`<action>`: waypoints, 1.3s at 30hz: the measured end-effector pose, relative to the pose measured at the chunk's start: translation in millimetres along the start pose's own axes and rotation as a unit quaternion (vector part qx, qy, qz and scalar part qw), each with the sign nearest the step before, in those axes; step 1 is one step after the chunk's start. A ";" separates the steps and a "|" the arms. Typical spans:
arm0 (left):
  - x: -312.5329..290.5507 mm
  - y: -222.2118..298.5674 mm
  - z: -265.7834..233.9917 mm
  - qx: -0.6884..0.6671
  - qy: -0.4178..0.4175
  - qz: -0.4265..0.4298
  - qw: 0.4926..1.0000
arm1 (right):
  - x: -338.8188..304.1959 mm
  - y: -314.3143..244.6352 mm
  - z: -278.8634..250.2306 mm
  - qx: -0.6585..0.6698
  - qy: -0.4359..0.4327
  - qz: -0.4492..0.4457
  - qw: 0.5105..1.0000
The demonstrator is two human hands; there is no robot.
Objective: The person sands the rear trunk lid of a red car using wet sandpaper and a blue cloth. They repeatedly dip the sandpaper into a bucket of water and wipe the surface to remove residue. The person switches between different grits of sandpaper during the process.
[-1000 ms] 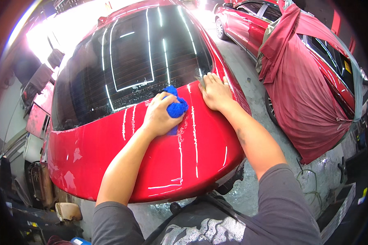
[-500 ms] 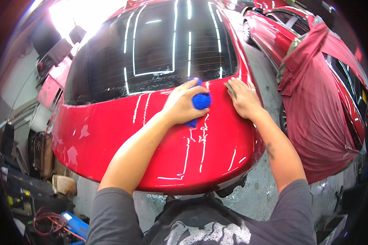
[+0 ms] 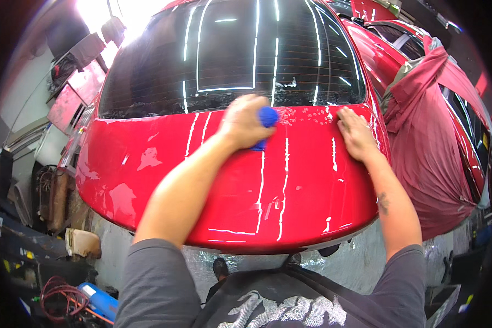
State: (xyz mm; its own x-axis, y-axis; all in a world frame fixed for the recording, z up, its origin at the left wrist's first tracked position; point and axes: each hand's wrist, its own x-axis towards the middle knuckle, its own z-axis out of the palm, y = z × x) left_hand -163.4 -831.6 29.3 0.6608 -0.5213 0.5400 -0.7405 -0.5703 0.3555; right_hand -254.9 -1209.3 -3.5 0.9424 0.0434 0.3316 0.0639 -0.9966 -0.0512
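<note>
A bunched blue cloth (image 3: 268, 117) is in my left hand (image 3: 245, 121), against the upper part of the glossy red trunk lid (image 3: 235, 188), just below the rear window (image 3: 229, 60). The hand is slightly blurred, its fingers closed round the cloth. My right hand (image 3: 357, 134) rests on the lid farther right, by its right edge, fingers bent together and pressed to the paint. Whatever lies under those fingers is hidden. Wet droplets (image 3: 306, 115) show on the paint between the hands. Dull patches (image 3: 123, 198) mark the lid's left side.
To the right stands another red car, partly draped with a dark red cloth cover (image 3: 421, 158). At the lower left are a blue tool (image 3: 99, 299), a coiled reddish hose (image 3: 60, 298) and a cream plastic container (image 3: 83, 242). Panels (image 3: 74, 98) lean along the left side.
My left hand has slid left along the lid with the blue cloth, widening the gap between my hands. A thin grey-green piece at my right fingertips no longer shows. The view has shifted.
</note>
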 end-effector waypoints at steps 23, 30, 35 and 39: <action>-156.3 -268.9 -212.2 0.011 0.087 -0.132 0.987 | 28.0 -173.1 9.6 -0.073 0.056 0.092 0.991; -156.3 -277.5 -212.2 0.019 0.107 -0.110 0.988 | 104.7 -510.8 52.7 0.040 -0.003 -0.080 0.996; -158.3 -277.9 -221.3 0.020 0.114 -0.101 0.988 | 73.9 -352.6 61.0 0.029 0.056 -0.109 0.992; -153.0 -273.8 -208.2 0.025 0.123 -0.090 0.988 | 24.3 -173.0 0.1 -0.020 0.049 0.117 0.992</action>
State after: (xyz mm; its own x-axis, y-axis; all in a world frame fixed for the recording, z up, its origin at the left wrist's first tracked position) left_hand -87.3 -463.5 8.2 0.7262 -0.2425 0.6433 -0.6033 -0.6734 0.4272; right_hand -243.1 -1035.8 13.2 0.8935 -0.1939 0.4051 -0.1670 -0.9807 -0.1013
